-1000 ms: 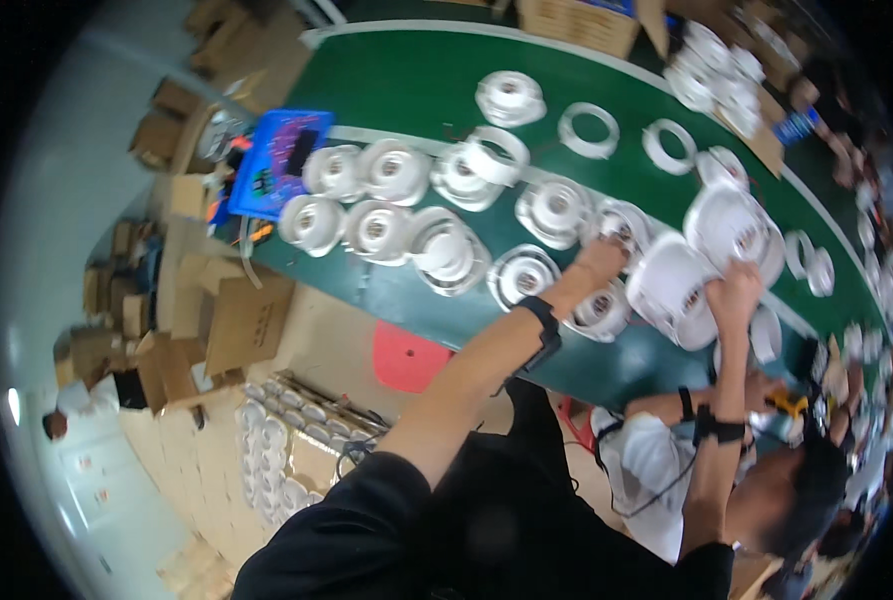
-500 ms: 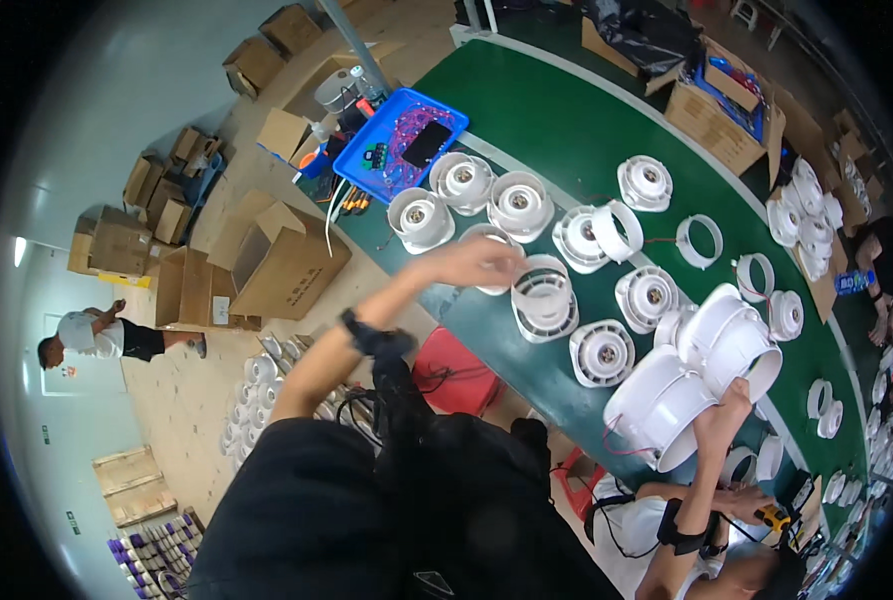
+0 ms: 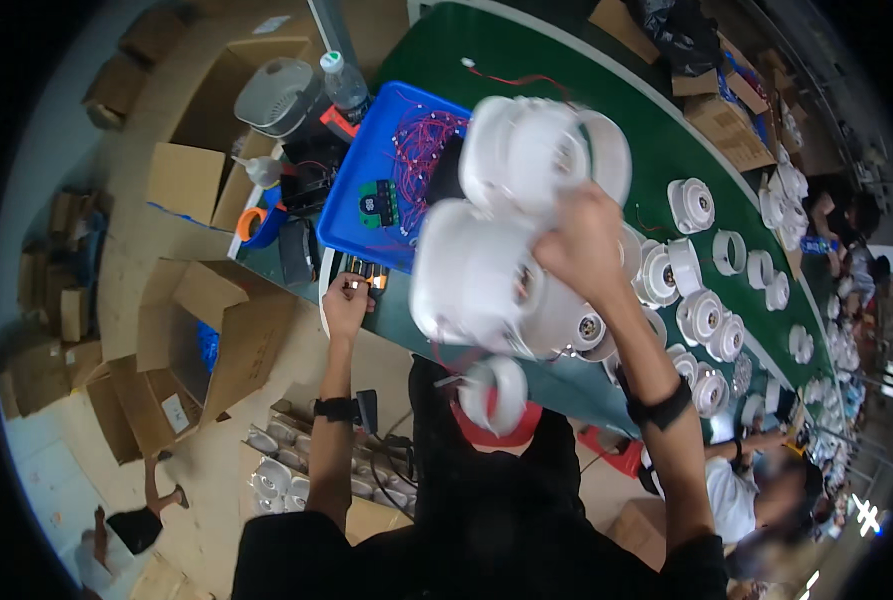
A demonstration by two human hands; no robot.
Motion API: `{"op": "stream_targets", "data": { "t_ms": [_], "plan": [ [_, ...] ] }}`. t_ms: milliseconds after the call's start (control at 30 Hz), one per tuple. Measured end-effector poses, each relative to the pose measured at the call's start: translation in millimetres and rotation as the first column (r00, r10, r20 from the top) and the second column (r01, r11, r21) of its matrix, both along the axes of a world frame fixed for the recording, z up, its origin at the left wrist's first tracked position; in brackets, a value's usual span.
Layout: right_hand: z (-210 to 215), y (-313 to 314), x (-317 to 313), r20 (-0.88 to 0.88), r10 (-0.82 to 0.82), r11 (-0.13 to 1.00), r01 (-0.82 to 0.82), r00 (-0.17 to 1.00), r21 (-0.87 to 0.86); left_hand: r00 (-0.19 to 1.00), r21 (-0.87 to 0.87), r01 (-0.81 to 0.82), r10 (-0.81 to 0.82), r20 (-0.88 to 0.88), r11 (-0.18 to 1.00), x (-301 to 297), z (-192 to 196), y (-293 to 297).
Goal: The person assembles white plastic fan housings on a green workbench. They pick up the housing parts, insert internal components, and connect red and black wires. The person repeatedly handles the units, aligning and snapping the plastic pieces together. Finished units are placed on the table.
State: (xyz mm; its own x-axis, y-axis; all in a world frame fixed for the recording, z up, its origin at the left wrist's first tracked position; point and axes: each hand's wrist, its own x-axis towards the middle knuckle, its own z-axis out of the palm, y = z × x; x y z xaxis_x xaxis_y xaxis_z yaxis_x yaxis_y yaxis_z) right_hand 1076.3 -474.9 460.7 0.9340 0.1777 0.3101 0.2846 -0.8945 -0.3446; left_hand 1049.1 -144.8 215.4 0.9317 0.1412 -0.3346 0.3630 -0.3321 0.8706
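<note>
Right hand [image 3: 581, 240]: raised close to the camera at frame centre, fingers closed round a cluster of white round lamp housings [image 3: 506, 250]; I count at least two large ones, blurred, so the exact grip points are unclear.
Small housing [image 3: 496, 392]: hangs below the cluster, lower centre; it seems joined by a wire, but I cannot tell for sure.
Left hand [image 3: 346, 303]: at the near edge of the green table [image 3: 606, 110], left of centre, fingers curled at the table rim beside a small dark part with orange bits [image 3: 366, 272]; whether it grips anything I cannot tell.
Blue tray [image 3: 381, 160]: upper centre-left, holding red wires and a green circuit board [image 3: 376, 200].
Other housings [image 3: 701, 315]: rows on the table, right of centre, well apart from the lifted cluster.
Handling note: my judgement is that the load is bulky for one hand; I would keep it level, support it from below, and mind the dangling piece near the table edge.
Risk: the wire could snag on the tray.
</note>
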Motion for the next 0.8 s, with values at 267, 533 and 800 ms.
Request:
{"op": "stream_targets", "data": {
  "t_ms": [267, 533, 800],
  "plan": [
    [-115, 102, 146, -0.122, -0.138, 0.986, 0.124, 0.983, -0.111, 0.976, -0.523, -0.117, 0.194, 0.095, 0.844, -89, -24, 28],
    [-167, 137, 171, -0.244, -0.172, 0.949, 0.094, 0.954, -0.301, 0.733, -0.1, 0.649, -0.585, 0.347, 0.754, -117, -21, 6],
    [-173, 128, 179, -0.258, -0.189, 0.963, 0.127, 0.947, -0.237, 0.943, -0.281, 0.192, -0.256, -0.213, 0.94, -161, -114, 30]
  ]
}}
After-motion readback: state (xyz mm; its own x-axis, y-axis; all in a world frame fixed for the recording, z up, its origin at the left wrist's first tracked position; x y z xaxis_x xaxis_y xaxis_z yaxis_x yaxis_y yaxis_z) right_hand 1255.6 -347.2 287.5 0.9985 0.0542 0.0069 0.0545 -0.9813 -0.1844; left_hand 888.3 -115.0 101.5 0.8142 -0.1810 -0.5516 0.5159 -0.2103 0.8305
